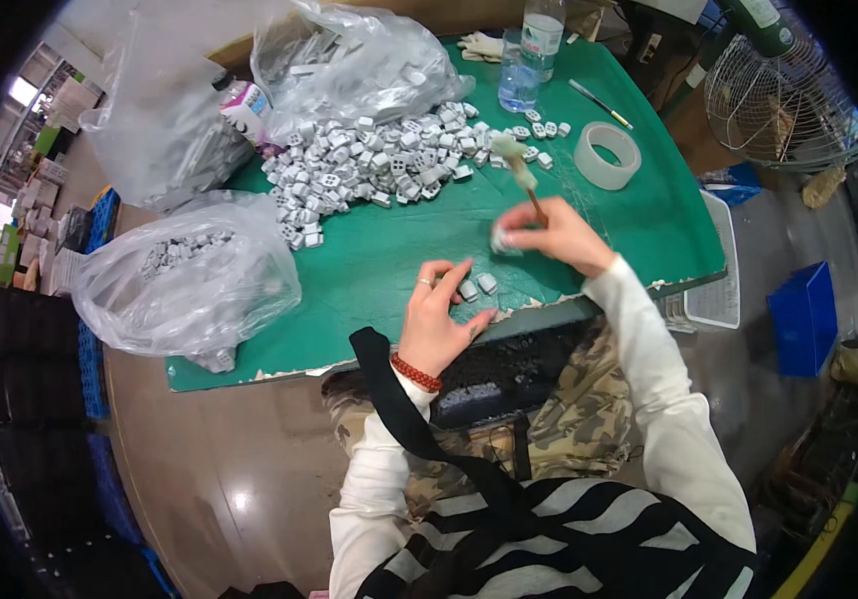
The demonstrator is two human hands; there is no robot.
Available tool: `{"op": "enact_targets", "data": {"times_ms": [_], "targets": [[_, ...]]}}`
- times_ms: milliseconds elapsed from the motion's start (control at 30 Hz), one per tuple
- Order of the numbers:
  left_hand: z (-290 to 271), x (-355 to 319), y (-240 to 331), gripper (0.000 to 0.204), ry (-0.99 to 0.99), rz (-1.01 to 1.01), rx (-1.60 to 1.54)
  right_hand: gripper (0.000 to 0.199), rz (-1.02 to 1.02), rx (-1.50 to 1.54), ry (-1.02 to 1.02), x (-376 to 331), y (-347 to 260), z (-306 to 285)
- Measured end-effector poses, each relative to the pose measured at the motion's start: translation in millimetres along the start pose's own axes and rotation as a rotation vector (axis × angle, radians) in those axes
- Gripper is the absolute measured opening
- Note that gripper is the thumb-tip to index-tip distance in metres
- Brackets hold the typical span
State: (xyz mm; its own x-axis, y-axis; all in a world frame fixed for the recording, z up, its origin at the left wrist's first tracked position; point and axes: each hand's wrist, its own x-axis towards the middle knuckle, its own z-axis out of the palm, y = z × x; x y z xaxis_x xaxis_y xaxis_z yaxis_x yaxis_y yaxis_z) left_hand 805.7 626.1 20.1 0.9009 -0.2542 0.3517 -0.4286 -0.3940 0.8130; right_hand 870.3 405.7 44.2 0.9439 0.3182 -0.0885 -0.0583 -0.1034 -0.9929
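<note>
My right hand point(549, 238) is closed around the wooden handle of a small brush point(521, 172), and it looks to pinch one small grey part against the palm as well, though that bit is blurred. The brush's long axis runs up and slightly left from my fist, its pale head pointing toward the heap of small grey blocks point(369, 165) spread over the far side of the green bench point(389, 260). My left hand point(439, 319) rests near the bench's front edge with its fingers loosely spread, gripping nothing; two loose grey blocks point(478, 288) lie just beside its fingertips, between my two hands, and this hand is the nearer one to them. The heap lies well apart from both hands, up and to the left. Three clear plastic bags hold more of the same grey parts: one bag at the left front point(184, 275) hanging off the bench edge, a crumpled one behind it point(164, 120), and a fuller one at the back point(349, 55). A roll of clear tape point(606, 155) lies flat to the right of the brush, and a water bottle point(531, 50) stands beyond it.
</note>
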Motion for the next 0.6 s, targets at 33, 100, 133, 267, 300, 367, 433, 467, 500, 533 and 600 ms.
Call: {"op": "enact_targets", "data": {"times_ms": [33, 100, 133, 267, 300, 367, 433, 467, 500, 533, 600], "targets": [[4, 4, 6, 0.060, -0.011, -0.017, 0.035, 0.023, 0.013, -0.005, 0.008, -11, 5, -7], [12, 9, 7, 0.053, -0.029, -0.019, 0.024, 0.024, 0.113, -0.066, -0.119, -26, 10, -12], [15, 8, 4, 0.053, -0.032, -0.021, 0.017, 0.024, 0.119, -0.068, -0.115, -31, 11, -9], [20, 11, -1, 0.036, -0.038, -0.088, -0.024, 0.025, 0.091, -0.342, 0.084, -34, 9, 11], [19, 10, -2, 0.037, -0.033, -0.066, -0.028, 0.024, -0.018, -0.475, 0.157, -35, 9, 12], [17, 9, 1, 0.045, -0.079, -0.099, -0.009, 0.022, -0.124, -0.451, 0.324, -31, 19, 8], [20, 17, 5, 0.050, -0.008, 0.004, 0.133, 0.027, -0.136, -0.505, 0.509, -15, 22, -13], [22, 18, 8, 0.055, 0.061, 0.099, 0.284, 0.030, -0.100, -0.580, 0.607, -5, 18, -23], [27, 22, 12, 0.058, 0.048, 0.102, 0.290, 0.032, -0.188, -0.665, 0.662, 9, 26, -41], [33, 23, 14, 0.058, 0.041, 0.099, 0.288, 0.035, -0.274, -0.745, 0.713, 22, 37, -54], [45, 26, 9, 0.048, -0.018, 0.132, 0.323, 0.035, -0.263, -0.790, 0.700, 44, 42, -60]]}}
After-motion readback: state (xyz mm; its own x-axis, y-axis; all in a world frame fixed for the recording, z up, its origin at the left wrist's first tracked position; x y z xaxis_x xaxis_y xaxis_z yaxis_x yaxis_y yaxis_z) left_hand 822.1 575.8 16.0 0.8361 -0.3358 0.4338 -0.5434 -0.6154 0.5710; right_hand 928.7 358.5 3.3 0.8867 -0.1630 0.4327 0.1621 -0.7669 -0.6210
